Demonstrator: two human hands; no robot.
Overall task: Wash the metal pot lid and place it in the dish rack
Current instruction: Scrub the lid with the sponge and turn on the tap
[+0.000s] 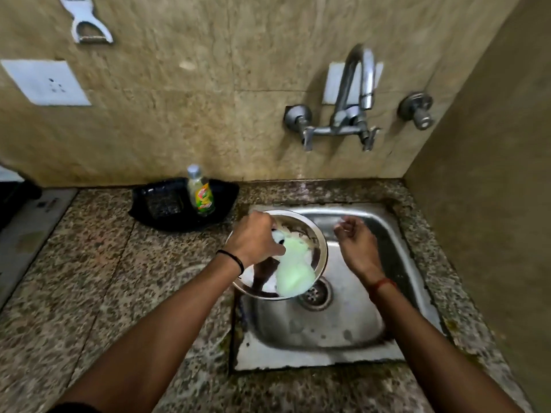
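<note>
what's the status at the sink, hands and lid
Left hand grips round metal pot lid over steel sink, pale green bottle against it. Right hand empty, loosely curled. Tap dry.

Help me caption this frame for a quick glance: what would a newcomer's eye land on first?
The metal lid, tilted over the left of the steel sink, with the left hand holding a pale green bottle over it. The right hand hovers empty beside it. Behind, a chrome tap juts from the beige wall.
</note>
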